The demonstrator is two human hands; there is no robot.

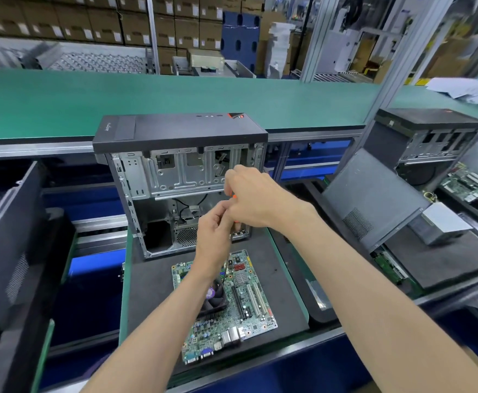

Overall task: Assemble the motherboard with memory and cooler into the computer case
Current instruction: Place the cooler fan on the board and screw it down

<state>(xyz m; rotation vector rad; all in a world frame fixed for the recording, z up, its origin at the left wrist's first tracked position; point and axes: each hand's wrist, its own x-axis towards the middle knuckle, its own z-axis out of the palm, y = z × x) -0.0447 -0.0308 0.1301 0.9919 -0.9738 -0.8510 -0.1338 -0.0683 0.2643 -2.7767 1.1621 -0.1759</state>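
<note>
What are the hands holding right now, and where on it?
Both hands, left and right, pinch a small item with orange showing, in front of the open case. What it is, and which part is gripped, cannot be told.

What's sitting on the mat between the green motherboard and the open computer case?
Nothing: in the head view, only bare dark mat separates the green motherboard from the open grey metal computer case.

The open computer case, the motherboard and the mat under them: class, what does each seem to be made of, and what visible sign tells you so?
Computer case: bare grey sheet metal inside, with stamped slots and a dull shine; its black front panel looks like matte plastic.
Motherboard: green, probably laminate, board studded with connectors and chips.
Mat: dark and non-reflective, possibly foam or rubber.
</note>
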